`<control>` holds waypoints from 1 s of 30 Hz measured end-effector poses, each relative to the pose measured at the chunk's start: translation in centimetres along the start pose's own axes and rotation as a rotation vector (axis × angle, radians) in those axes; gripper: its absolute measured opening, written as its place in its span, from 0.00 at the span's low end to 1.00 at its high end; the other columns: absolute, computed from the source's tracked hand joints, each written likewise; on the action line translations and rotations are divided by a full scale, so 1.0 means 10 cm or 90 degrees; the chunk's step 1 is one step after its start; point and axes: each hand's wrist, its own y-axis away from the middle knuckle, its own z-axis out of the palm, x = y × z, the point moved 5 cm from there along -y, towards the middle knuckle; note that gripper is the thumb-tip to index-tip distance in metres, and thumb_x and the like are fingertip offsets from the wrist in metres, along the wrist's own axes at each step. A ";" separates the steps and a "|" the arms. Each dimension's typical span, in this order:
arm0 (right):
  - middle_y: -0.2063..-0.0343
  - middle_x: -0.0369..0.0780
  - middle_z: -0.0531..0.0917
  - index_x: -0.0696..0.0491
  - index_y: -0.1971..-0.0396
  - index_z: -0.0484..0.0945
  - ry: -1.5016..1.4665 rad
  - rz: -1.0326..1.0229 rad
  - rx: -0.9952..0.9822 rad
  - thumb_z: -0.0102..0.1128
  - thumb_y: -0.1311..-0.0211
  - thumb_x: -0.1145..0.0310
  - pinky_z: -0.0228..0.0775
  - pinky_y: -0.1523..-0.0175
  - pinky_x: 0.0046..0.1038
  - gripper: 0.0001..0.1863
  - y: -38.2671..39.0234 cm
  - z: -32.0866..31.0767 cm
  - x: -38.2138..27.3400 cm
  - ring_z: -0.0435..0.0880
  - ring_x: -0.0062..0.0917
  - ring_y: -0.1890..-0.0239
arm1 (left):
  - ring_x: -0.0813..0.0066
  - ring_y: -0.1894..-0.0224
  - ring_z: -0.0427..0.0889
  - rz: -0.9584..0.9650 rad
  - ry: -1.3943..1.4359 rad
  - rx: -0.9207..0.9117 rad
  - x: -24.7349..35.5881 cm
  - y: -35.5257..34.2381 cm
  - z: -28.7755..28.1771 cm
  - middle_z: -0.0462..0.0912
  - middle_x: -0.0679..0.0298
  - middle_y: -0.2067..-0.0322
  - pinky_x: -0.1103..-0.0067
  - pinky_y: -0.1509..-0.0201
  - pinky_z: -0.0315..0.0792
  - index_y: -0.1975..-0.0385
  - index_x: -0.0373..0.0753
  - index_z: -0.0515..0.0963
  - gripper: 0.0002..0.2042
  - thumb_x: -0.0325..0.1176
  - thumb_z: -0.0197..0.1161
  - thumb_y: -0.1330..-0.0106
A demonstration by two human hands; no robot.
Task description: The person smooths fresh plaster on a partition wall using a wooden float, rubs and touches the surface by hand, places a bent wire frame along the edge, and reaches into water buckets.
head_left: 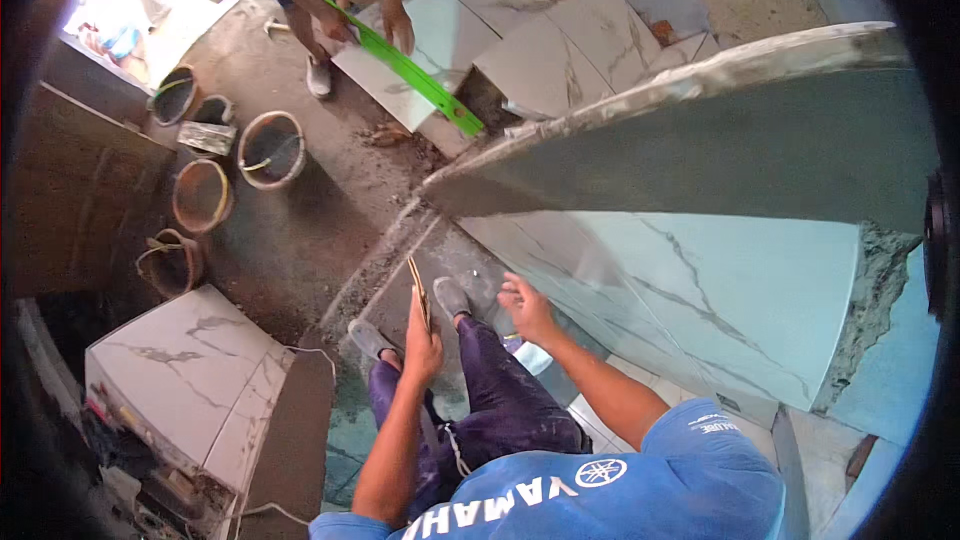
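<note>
My left hand (423, 335) is closed on a thin tan strip-like tool (414, 275) held above my feet; its exact kind is unclear. My right hand (525, 308) is open, fingers apart and slightly curled, beside a low wall faced with white grey-veined tiles (680, 300). Below both hands is a dusty grey threshold floor (470, 265), where my shoes stand.
Another person's hands (395, 25) are at a long green level (420, 80) over loose tiles (545, 60). Several buckets (202, 193) stand on the left floor. A marble-look slab (180, 370) with a cable lies lower left. The wall's rough top edge (660, 85) crosses the right.
</note>
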 end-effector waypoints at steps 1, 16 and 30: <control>0.51 0.50 0.83 0.55 0.38 0.70 0.020 0.005 0.050 0.60 0.32 0.59 0.79 0.50 0.36 0.26 0.03 -0.05 0.14 0.86 0.38 0.52 | 0.51 0.25 0.56 0.133 -0.059 0.000 0.02 -0.09 -0.01 0.56 0.42 0.28 0.68 0.24 0.51 0.26 0.33 0.49 0.37 0.14 0.45 0.40; 0.46 0.48 0.80 0.59 0.42 0.73 -0.051 -0.117 0.164 0.59 0.29 0.60 0.76 0.45 0.35 0.23 -0.90 1.34 1.67 0.82 0.37 0.46 | 0.47 0.39 0.73 -0.113 0.141 0.142 -2.80 -2.34 1.02 0.73 0.40 0.42 0.66 0.37 0.66 0.30 0.34 0.58 0.26 0.31 0.50 0.27; 0.52 0.49 0.84 0.64 0.45 0.74 -0.137 -0.231 0.008 0.57 0.32 0.44 0.76 0.45 0.33 0.35 -0.86 1.90 1.83 0.85 0.35 0.51 | 0.71 0.60 0.75 -0.035 0.296 0.330 -4.27 -3.30 1.72 0.78 0.59 0.62 0.70 0.55 0.71 0.52 0.30 0.71 0.17 0.40 0.52 0.26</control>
